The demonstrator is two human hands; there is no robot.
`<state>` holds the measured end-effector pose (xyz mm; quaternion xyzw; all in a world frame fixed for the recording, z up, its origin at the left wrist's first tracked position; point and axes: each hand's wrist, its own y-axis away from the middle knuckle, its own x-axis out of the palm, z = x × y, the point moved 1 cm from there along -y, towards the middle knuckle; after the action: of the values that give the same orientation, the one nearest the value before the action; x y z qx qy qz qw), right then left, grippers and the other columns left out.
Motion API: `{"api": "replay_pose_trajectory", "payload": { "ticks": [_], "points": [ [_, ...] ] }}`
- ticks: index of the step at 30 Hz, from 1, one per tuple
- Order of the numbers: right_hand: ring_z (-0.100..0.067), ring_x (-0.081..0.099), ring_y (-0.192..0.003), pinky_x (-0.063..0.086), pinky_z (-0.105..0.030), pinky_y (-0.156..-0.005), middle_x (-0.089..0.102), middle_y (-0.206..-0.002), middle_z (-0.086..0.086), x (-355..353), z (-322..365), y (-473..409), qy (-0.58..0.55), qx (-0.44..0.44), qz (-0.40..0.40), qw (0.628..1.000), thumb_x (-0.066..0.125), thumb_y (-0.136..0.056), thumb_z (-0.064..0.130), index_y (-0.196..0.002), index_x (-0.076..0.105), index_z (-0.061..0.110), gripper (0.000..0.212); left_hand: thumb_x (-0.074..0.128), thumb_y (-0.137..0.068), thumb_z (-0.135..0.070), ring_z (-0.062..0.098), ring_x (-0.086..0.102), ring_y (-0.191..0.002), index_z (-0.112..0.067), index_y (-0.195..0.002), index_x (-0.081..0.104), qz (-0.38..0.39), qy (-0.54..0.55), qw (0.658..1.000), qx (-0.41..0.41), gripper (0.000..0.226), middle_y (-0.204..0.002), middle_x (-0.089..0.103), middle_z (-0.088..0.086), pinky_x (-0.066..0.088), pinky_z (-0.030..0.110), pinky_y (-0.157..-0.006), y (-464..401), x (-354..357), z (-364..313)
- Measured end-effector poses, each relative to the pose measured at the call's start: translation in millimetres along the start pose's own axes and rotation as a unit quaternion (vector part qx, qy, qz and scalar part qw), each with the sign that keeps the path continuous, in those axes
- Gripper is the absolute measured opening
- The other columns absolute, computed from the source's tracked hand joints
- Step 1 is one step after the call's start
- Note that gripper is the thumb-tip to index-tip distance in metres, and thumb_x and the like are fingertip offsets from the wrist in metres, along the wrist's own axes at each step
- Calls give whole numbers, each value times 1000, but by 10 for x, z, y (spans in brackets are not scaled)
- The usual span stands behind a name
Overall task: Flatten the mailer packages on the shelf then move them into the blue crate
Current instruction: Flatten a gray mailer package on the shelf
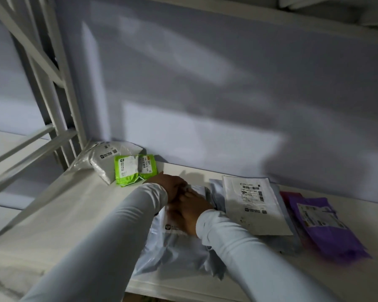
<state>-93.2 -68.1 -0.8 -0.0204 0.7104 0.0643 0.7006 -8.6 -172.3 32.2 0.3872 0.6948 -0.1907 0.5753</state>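
Labels carry barcodes; their print is too blurred to read. Both hands press a grey mailer [179, 243] lying on the shelf [74, 214]: left hand [172, 187] at its far edge, right hand [189, 211] flat, fingers straight. Left's grip is unclear. White mailer [252, 205] and purple mailer [327, 227] lie right; green mailer [133, 168] behind.

Both hands [183, 203] press a grey mailer [175, 249] (shelf [63, 214] dim).
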Motion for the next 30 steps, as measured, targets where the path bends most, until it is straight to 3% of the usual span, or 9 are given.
{"api": "replay_pose_trajectory", "payload": {
  "ticks": [2, 5, 8, 11, 16, 20, 24, 27, 30],
  "points": [
    [-29, 26, -140, 6, -36, -119, 37, -149, -11, 4, -24, -63, 23, 17, 12, 1000, 39, -97, 38, -141, 43, 14, 51, 30, -101, -30, 14, 37, -137, -34, -142, 37, -19, -15, 1000, 5, 43, -145, 45, -6, 4, 30, -119, 3, 34, 7],
    [-28, 24, -141, 4, -33, -119, 35, -150, -14, -76, -7, -81, 0, 52, 20, 998, 38, -98, 34, -143, 39, 7, 53, 29, -100, -36, 14, 46, -130, -32, -140, 41, -69, -18, 997, 5, 42, -138, 54, -3, 3, 33, -119, 12, 77, -14],
    [-25, 21, -143, 6, -28, -117, 29, -153, -12, -154, 28, -72, -57, 86, 30, 994, 42, -98, 28, -147, 30, 6, 55, 29, -99, -35, 20, 51, -124, -26, -134, 49, -109, -7, 994, -13, 42, -132, 59, 2, 14, 36, -117, 50, 129, -133],
    [-24, 30, -139, 20, -29, -115, 36, -150, -11, -159, 37, -120, -133, 147, 43, 979, 46, -95, 28, -143, 37, 7, 53, 30, -99, -33, 21, 48, -123, -22, -127, 55, -155, 72, 985, -33, 39, -131, 57, 0, 29, 34, -103, 87, 246, -206],
    [-23, 39, -134, 27, -27, -111, 44, -144, -10, -173, 64, -66, -177, 153, -11, 972, 49, -93, 20, -139, 42, 9, 49, 1, -77, -52, 16, 44, -125, -24, -129, 55, -195, 181, 964, -16, 80, -134, 54, -3, 29, 31, -109, 164, 426, -124],
    [-22, 27, -141, 17, -29, -116, 33, -152, -4, -94, 13, -78, -159, 164, -59, 972, 42, -94, 17, -145, 34, 12, 52, 22, -92, -45, 22, 44, -127, -27, -135, 45, -174, 173, 965, -95, 51, -141, 48, -4, 32, 37, -108, 167, 454, -109],
    [-28, 40, -128, 31, -34, -108, 45, -139, -9, -38, -126, -57, -157, 299, -111, 935, 39, -95, 24, -134, 45, 13, 41, 45, -91, -43, 24, 42, -129, -27, -132, 44, -136, 124, 977, -105, 44, -140, 45, -3, 34, 44, -107, 141, 420, -156],
    [-30, 49, -118, 39, -35, -100, 51, -129, -9, -25, -176, -78, -218, 337, -124, 908, 40, -95, 26, -122, 54, 16, 32, 42, -93, -36, 27, 47, -124, -25, -126, 49, -124, 193, 966, -120, 35, -135, 49, 3, 36, 42, -105, 104, 425, -124],
    [-32, 56, -110, 45, -36, -95, 59, -118, -13, 2, -247, -123, -340, 391, -123, 846, 41, -95, 32, -112, 57, 14, 30, 35, -96, -32, 29, 50, -119, -25, -122, 51, -128, 222, 958, -132, 31, -131, 51, 6, 39, 42, -103, 100, 434, -87]
  ]
}}
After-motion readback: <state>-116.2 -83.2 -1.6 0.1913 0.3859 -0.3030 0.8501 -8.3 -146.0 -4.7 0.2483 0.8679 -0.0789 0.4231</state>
